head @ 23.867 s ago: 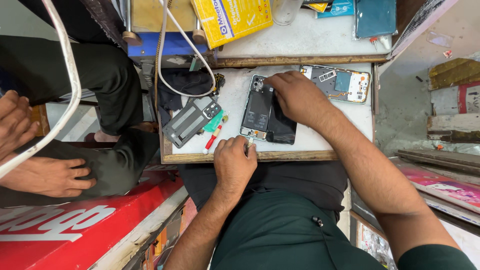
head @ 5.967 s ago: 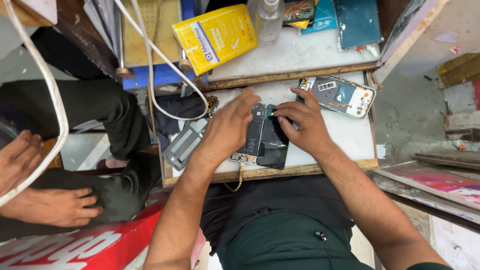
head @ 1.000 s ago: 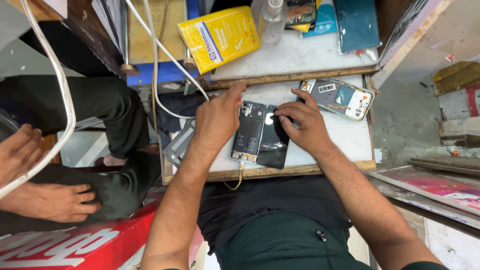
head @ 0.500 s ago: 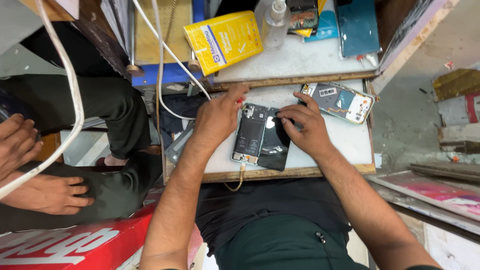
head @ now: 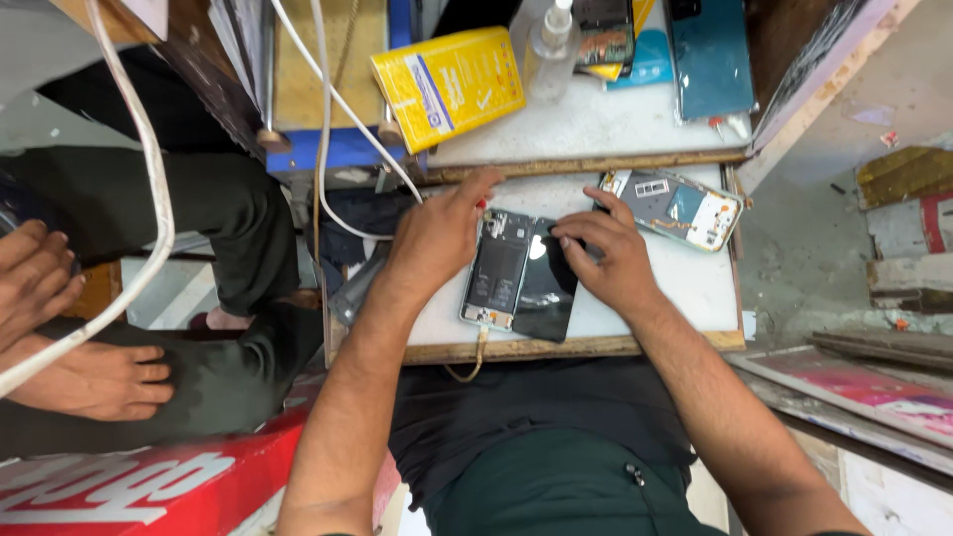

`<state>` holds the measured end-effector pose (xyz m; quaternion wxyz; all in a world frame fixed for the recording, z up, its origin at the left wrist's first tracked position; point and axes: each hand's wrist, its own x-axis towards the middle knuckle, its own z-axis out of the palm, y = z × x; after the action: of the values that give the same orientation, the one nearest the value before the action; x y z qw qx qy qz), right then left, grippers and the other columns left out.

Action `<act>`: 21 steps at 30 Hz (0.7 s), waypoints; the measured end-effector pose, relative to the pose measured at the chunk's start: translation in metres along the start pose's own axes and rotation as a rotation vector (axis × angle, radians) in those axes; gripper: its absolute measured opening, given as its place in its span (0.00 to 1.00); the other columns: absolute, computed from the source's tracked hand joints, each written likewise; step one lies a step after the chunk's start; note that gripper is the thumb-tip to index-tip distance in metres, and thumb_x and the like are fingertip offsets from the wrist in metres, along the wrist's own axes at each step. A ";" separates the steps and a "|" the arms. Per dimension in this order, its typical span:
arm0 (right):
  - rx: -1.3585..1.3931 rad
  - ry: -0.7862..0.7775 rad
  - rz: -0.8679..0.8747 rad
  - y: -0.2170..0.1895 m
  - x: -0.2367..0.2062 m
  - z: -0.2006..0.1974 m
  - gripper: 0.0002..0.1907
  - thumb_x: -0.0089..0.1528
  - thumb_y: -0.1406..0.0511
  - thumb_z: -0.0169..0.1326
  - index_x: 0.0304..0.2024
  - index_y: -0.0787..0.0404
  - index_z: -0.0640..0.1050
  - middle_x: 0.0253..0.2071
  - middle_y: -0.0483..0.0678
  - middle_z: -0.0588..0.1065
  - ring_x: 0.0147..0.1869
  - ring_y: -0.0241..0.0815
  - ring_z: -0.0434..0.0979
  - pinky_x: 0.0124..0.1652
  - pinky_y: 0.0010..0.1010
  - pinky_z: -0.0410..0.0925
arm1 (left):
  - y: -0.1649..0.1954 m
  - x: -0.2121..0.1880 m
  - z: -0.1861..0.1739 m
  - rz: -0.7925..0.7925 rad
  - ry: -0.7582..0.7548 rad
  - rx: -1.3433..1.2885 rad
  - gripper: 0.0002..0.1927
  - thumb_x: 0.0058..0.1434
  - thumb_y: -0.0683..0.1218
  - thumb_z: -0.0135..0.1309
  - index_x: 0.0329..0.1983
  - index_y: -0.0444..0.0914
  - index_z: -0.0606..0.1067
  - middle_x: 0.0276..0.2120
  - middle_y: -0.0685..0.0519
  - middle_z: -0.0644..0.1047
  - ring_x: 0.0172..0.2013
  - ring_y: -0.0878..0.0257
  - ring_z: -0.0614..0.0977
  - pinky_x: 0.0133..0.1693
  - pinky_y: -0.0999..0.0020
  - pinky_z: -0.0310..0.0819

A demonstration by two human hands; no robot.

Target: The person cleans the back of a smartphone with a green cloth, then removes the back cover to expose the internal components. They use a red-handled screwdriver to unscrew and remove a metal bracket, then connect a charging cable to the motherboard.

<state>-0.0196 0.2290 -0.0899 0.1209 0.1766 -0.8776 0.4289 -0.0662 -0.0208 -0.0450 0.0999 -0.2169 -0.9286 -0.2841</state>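
An opened phone body (head: 496, 270) lies on the white work board (head: 685, 298), its insides facing up. A glossy black screen panel (head: 548, 288) lies tilted against its right side. My left hand (head: 442, 236) rests at the phone's top left corner, with a small red-tipped tool pinched in the fingers at the upper edge. My right hand (head: 608, 260) presses its fingertips on the top of the black panel. A thin flex strip (head: 475, 359) hangs from the phone's lower end over the board's front edge.
A second opened phone frame (head: 675, 206) lies at the board's right. Behind it, a raised shelf holds a yellow box (head: 452, 84), a clear bottle (head: 549, 50) and a teal back cover (head: 710, 55). White cables (head: 328, 109) hang at the left. Another person's bare feet (head: 60, 328) are at far left.
My left hand has slid up to the phone's top left corner. My right hand stays on the black panel. The view has shifted slightly.
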 end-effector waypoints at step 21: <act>0.000 -0.011 0.006 0.001 0.002 -0.001 0.09 0.60 0.71 0.61 0.42 0.57 0.84 0.48 0.45 0.82 0.73 0.55 0.68 0.67 0.44 0.64 | -0.008 -0.009 0.017 -0.060 0.275 0.068 0.24 0.63 0.49 0.65 0.58 0.41 0.69 0.32 0.47 0.82 0.31 0.46 0.85 0.30 0.54 0.78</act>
<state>-0.0215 0.2299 -0.0892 0.1147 0.1764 -0.8787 0.4285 -0.0633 -0.0199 -0.0659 0.2248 -0.1445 -0.9213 -0.2824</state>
